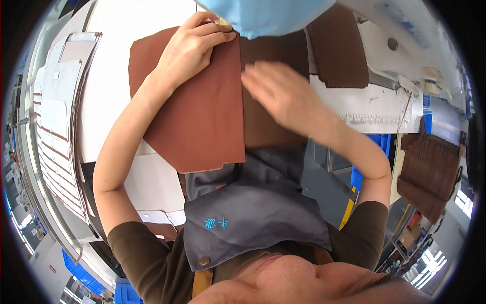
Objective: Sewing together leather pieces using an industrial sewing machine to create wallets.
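A reddish-brown leather-like panel (202, 111) lies over the white table edge and hangs toward my lap. Its straight right edge meets a darker brown panel (273, 124); whether the two are joined cannot be made out. My left hand (195, 48) is closed at the top of the reddish panel, fingertips bent over its edge beside a small yellowish bit (221, 22). Over the dark panel hovers or rests my right hand (286, 96), blurred, fingers stretched out and holding nothing. A pale blue cloth-like shape (266, 17) hides what lies beyond the left fingertips.
A white machine body (395, 43) stands at the right, with another dark brown piece (339, 48) beside it. A printed ruler scale (372, 119) runs along the table's front edge. Stacked panels (55, 131) lie far left; brown pieces (430, 169) hang at the right.
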The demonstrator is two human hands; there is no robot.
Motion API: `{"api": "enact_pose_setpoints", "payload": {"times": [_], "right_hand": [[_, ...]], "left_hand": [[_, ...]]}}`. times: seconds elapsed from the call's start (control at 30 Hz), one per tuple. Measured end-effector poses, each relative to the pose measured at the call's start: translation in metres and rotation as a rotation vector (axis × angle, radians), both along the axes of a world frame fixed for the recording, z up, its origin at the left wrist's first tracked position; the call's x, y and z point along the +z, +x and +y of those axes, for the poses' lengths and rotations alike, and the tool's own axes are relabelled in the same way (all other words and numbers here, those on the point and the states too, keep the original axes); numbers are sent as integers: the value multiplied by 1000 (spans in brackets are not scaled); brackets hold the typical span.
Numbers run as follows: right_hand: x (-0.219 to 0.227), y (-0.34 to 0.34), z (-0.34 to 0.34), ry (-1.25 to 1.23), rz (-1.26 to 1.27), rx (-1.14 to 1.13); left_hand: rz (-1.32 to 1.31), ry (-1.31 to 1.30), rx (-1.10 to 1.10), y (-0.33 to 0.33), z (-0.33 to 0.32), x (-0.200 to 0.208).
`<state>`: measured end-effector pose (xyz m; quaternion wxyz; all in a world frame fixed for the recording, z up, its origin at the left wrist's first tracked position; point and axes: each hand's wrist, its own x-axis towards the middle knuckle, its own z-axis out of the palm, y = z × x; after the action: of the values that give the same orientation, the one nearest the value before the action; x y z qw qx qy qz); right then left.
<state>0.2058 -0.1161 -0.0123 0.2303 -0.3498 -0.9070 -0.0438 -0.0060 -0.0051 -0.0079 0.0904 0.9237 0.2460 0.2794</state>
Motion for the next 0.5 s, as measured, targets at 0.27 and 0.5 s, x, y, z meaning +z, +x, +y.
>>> {"api": "enact_pose_setpoints", "payload": {"times": [0.27, 0.5], "right_hand": [[-44, -23, -95, 210, 39, -224], [-47, -29, -98, 349, 348, -98]], "left_hand": [[271, -145, -105, -16, -151, 26], [13, 96, -3, -25, -175, -3]]}}
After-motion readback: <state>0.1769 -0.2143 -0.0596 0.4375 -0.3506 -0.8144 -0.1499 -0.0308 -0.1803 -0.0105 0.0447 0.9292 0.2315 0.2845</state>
